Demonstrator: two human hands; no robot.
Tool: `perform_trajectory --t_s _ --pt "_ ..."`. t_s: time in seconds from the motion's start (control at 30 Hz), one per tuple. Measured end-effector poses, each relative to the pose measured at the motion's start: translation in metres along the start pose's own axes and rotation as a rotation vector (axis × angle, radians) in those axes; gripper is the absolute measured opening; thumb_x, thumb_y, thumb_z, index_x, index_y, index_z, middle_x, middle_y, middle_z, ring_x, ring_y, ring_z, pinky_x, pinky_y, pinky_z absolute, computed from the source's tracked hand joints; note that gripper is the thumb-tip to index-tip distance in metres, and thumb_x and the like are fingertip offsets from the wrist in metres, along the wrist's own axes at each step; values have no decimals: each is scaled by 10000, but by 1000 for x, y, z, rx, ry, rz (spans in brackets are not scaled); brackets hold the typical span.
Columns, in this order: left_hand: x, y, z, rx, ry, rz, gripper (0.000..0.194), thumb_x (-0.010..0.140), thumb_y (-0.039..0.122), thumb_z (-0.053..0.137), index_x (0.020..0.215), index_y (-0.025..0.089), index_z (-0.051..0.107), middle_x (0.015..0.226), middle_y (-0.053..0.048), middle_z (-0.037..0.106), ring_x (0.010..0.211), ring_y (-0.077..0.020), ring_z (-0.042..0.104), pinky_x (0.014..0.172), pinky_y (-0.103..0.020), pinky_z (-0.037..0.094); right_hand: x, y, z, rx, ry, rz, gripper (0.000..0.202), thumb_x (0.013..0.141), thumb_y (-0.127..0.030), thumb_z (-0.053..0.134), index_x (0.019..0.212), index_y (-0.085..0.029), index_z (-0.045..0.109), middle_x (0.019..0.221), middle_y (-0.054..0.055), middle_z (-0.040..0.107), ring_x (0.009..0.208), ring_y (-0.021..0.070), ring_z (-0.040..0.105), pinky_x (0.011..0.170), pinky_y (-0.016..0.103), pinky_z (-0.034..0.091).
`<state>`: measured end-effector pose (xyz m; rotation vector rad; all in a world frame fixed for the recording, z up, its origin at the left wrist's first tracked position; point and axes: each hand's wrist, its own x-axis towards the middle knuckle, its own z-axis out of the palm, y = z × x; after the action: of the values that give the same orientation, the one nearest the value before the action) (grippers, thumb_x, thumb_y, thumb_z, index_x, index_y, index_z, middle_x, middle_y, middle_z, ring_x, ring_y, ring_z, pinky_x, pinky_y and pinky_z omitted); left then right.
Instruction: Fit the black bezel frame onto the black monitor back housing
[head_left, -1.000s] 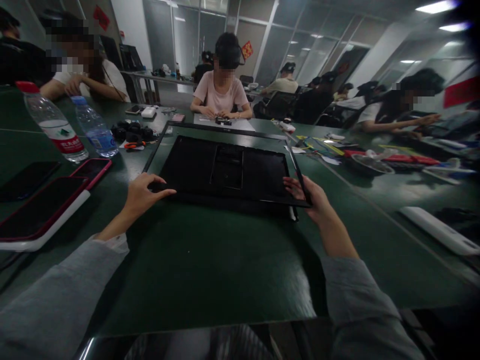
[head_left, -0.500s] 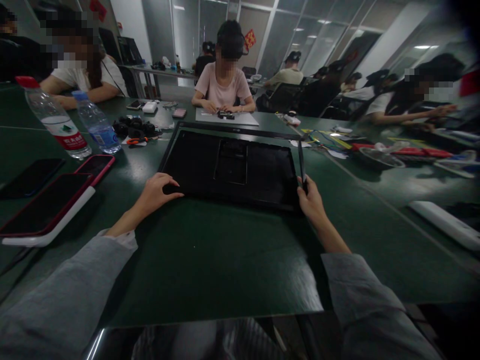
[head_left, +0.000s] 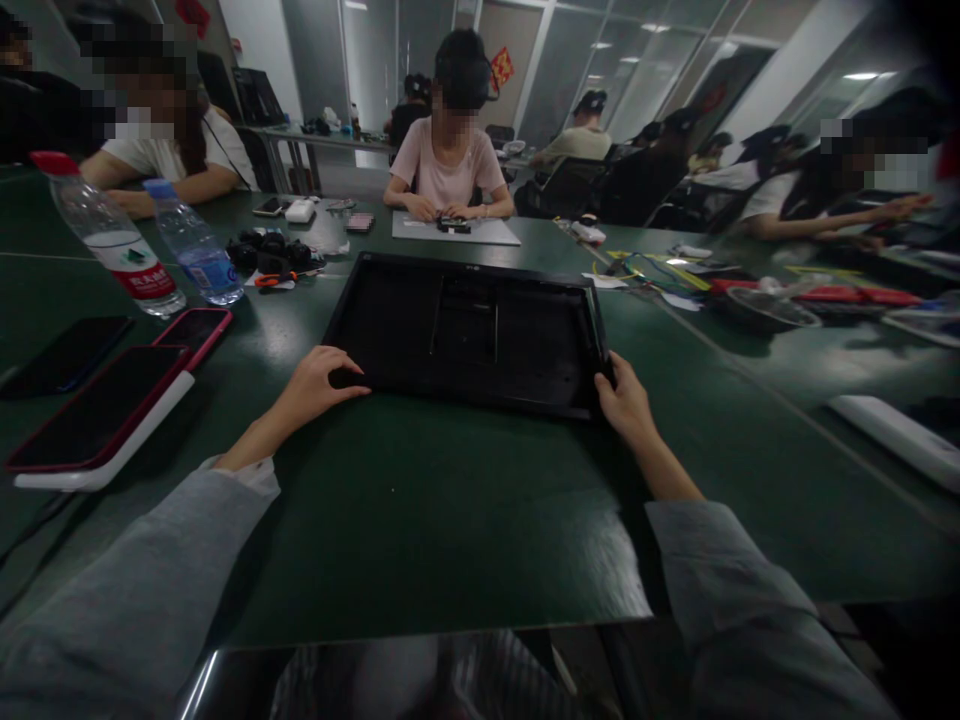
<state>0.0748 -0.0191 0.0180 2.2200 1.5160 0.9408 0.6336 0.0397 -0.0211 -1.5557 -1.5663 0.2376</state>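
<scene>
A black rectangular frame point(head_left: 480, 268) lies on top of a shallow black housing point(head_left: 397, 330) on the green table, and their edges line up closely. Inside the housing is a raised rectangular section in the middle. At the near left corner, my left hand point(head_left: 315, 388) grips the edge between thumb and fingers. My right hand point(head_left: 624, 397) holds the right side near the front corner, its thumb on the near side and its fingers wrapped round the rim.
Two bottles point(head_left: 206, 255), phones point(head_left: 97, 410) and orange-handled cutters point(head_left: 275, 280) stand or lie at the left. Wires point(head_left: 652, 270) and a white power strip point(head_left: 892, 435) are at the right. Across the table, a person point(head_left: 450, 165) works over a white board.
The black frame's right side and far edge have come down onto the housing; before, they stood raised above it. My right hand still grips that side, and my left hand has hardly moved.
</scene>
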Motion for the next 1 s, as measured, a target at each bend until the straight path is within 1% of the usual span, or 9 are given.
perform_trajectory --t_s 0.13,0.2,0.27,0.37,0.47,0.6,0.7,0.87,1.0 --pt "0 2 2 54 103 9 347 841 527 854 1050 258 788 1340 -115 720 1389 -349 548 1226 -580 383 -1 2 2 15 26 23 634 863 -418 628 1452 -185 632 1424 170 703 1334 367 666 1233 619 456" --pt "0 -2 4 81 208 -53 408 888 506 811 1207 256 765 1484 -130 651 1467 -345 498 1257 -573 358 -1 4 3 17 31 17 633 864 -411 632 1453 -181 638 1428 172 704 1334 368 669 1229 623 459" --pt "0 -9 6 66 291 -159 509 935 473 754 1372 217 699 1542 -164 612 1470 -334 520 1250 -543 390 0 6 5 23 33 7 636 868 -407 632 1459 -172 640 1436 172 702 1340 361 669 1240 611 453" --pt "1 -21 6 -16 319 -335 600 972 455 687 1476 132 635 1495 -214 652 1349 -326 645 1179 -499 484 6 8 9 45 19 -18 644 880 -397 617 1483 -168 632 1459 154 698 1361 339 663 1250 588 451" --pt "3 -27 3 -94 296 -444 594 965 422 679 1474 117 658 1388 -195 736 1213 -303 730 1095 -454 555 15 5 16 55 12 -48 631 884 -371 604 1475 -155 650 1454 150 707 1355 330 672 1249 578 455" --pt "8 -28 -1 -97 304 -554 571 916 366 722 1420 98 716 1252 -176 801 1129 -302 769 1025 -425 595 27 -1 25 27 74 -12 611 865 -339 611 1426 -113 700 1363 173 753 1277 339 720 1200 562 513" --pt "12 -28 -2 -93 319 -581 532 889 374 749 1354 116 763 1176 -152 826 1086 -302 783 994 -419 610 34 2 27 49 69 15 616 845 -322 629 1417 -107 710 1326 172 769 1250 341 735 1183 558 533" --pt "11 -34 -1 -83 326 -563 505 876 361 754 1338 158 779 1164 -132 831 1060 -308 790 964 -425 622 40 14 24 155 -63 41 663 826 -303 671 1472 -155 666 1403 146 737 1365 341 673 1223 558 498" --pt "10 -35 -1 -42 292 -541 541 882 370 745 1368 132 755 1204 -159 815 1078 -313 781 984 -446 613 39 15 24 89 -49 20 650 852 -318 671 1482 -162 652 1411 154 731 1360 352 674 1223 580 492"
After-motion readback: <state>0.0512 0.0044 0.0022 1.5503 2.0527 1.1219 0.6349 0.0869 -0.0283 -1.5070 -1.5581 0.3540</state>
